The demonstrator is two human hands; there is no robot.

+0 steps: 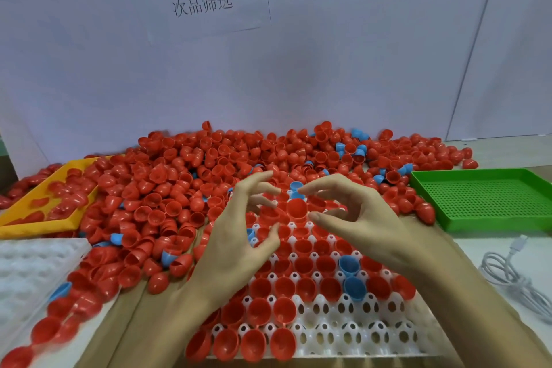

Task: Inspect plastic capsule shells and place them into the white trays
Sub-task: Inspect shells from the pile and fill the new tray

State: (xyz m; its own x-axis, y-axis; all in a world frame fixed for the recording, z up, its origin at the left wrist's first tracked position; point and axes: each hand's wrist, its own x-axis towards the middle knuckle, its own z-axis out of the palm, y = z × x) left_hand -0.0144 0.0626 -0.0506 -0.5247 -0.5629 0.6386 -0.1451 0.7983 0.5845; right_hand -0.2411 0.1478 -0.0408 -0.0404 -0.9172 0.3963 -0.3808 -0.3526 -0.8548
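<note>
Nearest, a white moulded plastic tray with egg-shaped cells (352,334) lies on the brown worktop (131,322); its front right cells stand bare, while red plastic capsule half-shells (263,312) sit open side up in most other cells, with two blue half-shells (348,264) among them. At its left edge a second white tray (27,272) lies flat, loose red shells strung along its right rim. A white cable (507,281) coils on the right. Above the tray's far rows, the left hand (236,236) and right hand (367,218) hover with fingers spread and loosely bent, gripping nothing, a red shell (297,209) between them. Beyond, a broad heap of red and few blue shells (185,176) reaches the white wall, spilling into a yellow tray (35,227) on the left; a green perforated tray (484,197) borders it on the right.
</note>
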